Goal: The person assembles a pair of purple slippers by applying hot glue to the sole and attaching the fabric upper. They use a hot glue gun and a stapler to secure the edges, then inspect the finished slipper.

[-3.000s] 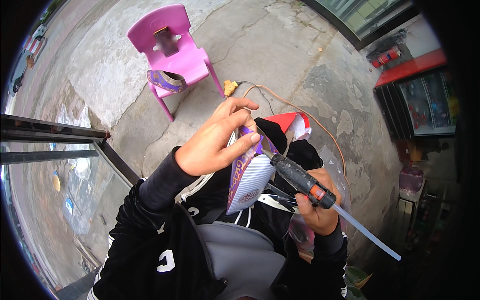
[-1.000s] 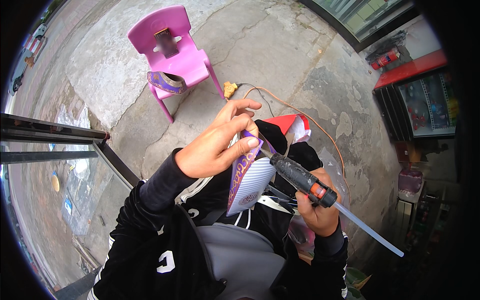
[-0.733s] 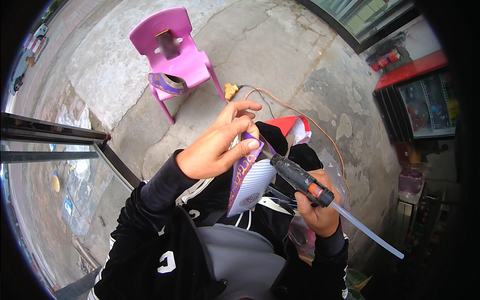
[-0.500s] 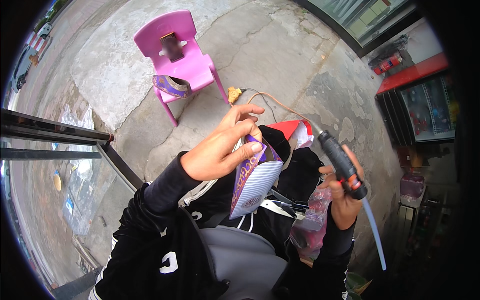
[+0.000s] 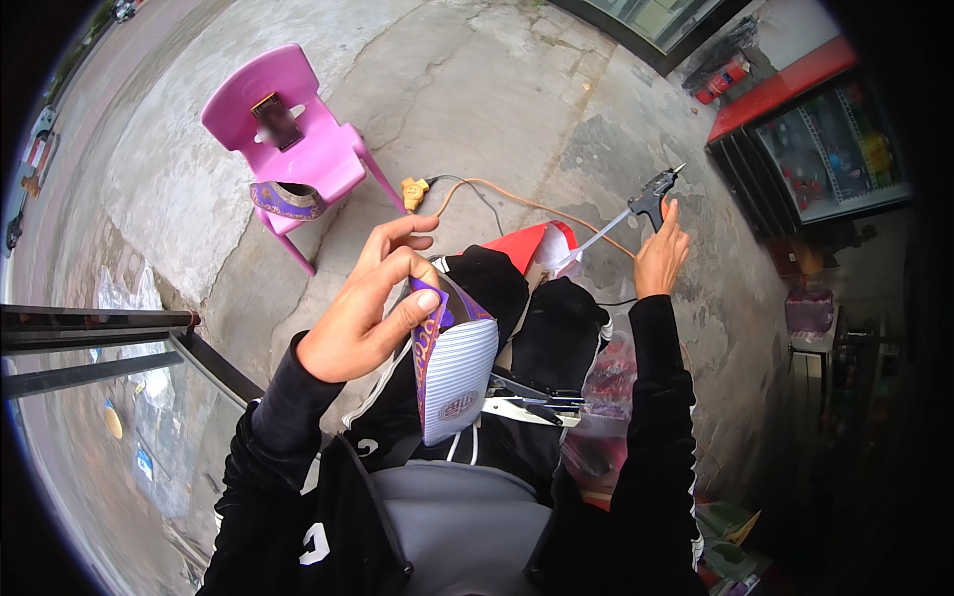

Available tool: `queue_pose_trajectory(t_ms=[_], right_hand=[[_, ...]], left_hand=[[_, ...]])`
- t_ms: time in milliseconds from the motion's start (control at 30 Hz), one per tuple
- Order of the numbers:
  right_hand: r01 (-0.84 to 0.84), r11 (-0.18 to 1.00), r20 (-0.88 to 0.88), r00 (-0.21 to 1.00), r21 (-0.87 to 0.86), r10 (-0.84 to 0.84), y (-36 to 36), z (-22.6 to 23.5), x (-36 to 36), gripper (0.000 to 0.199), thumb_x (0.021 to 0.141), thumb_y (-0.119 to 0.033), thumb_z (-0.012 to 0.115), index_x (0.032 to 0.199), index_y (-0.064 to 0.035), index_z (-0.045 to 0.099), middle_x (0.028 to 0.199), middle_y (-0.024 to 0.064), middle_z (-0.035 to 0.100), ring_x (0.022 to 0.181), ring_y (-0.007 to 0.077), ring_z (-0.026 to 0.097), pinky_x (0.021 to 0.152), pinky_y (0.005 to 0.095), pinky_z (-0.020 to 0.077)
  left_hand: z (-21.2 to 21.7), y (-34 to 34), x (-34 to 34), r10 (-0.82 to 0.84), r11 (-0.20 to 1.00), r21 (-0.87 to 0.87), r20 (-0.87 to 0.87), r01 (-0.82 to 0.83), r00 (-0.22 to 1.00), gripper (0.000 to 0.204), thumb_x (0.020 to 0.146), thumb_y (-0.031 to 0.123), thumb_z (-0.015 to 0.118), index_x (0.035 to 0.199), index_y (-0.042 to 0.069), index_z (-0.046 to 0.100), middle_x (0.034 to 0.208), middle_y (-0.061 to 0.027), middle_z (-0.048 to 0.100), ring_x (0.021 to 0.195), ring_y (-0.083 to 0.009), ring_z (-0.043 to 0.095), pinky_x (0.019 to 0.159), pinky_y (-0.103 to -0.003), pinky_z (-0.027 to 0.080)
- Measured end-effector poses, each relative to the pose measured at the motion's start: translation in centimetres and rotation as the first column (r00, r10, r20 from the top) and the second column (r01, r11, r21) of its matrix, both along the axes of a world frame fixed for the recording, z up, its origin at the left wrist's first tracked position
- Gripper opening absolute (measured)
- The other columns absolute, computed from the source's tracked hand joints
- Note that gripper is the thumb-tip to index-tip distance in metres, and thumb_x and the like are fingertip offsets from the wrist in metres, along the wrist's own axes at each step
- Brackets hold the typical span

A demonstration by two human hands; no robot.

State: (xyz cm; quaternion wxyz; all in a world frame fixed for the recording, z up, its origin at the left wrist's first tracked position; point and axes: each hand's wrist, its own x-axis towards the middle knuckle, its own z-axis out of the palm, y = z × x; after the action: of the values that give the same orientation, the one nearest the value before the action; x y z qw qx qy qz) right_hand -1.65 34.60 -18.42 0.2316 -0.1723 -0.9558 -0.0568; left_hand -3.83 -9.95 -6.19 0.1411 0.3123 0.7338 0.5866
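Note:
My left hand (image 5: pixel 373 313) pinches the upper edge of a folded piece (image 5: pixel 457 382), pale blue-and-white striped with purple, gold-patterned trim. Its top gapes, showing a dark inside; its narrower lower end is above my lap. At the right my right hand (image 5: pixel 661 256) grips the orange-and-black handle of a hot glue gun (image 5: pixel 654 195). The gun is held out away from the striped piece, nozzle pointing up and right. From its back a translucent glue stick (image 5: pixel 603 234) slants down to the left. A black-and-white long tool (image 5: pixel 532 402) lies across my lap.
Ahead on the left stands a pink plastic chair (image 5: pixel 308 149) holding a purple patterned band (image 5: pixel 286 202) and a dark box (image 5: pixel 278 121). A yellow plug connector (image 5: pixel 414 192) and orange cord (image 5: pixel 517 202) lie on the concrete. A glass-fronted fridge (image 5: pixel 830 149) stands right; a red bag (image 5: pixel 527 243) is beyond my knees.
My right hand has swung the glue gun forward, away from my body, and turned it so the glue stick points left. My left hand still holds the striped piece. The view has shifted right.

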Motion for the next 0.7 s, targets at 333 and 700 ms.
queue_pose_trajectory(t_ms=[333, 700], right_hand=[[-0.11, 0.957, -0.044, 0.994, -0.267, 0.101, -5.1, -6.9, -1.1, 0.076, 0.09, 0.005, 0.058, 0.156, -0.0034, 0.022, 0.132, 0.0191, 0.055, 0.116, 0.0388, 0.05, 0.1, 0.0466, 0.0412], [-0.188, 0.952, -0.02, 0.982, -0.24, 0.189, -4.2, -10.2, -0.1, 0.081, 0.084, 0.01, 0.057, 0.157, -0.0033, 0.026, 0.135, 0.0156, 0.057, 0.116, 0.0352, 0.052, 0.101, 0.0441, 0.0423]], left_hand=[[0.0, 0.7, -0.1, -0.019, 1.0, -0.012, 0.034, 0.02, 0.999, 0.017, 0.101, 0.022, 0.058, 0.099, 0.005, 0.057, 0.148, -0.0181, 0.038, 0.135, -0.0331, 0.042, 0.111, -0.047, 0.034], [0.3, 0.8, 0.2, -0.01, 1.0, -0.015, 0.031, 0.01, 0.999, 0.017, 0.1, 0.022, 0.059, 0.098, 0.005, 0.057, 0.147, -0.0182, 0.039, 0.134, -0.0317, 0.043, 0.112, -0.047, 0.033]])
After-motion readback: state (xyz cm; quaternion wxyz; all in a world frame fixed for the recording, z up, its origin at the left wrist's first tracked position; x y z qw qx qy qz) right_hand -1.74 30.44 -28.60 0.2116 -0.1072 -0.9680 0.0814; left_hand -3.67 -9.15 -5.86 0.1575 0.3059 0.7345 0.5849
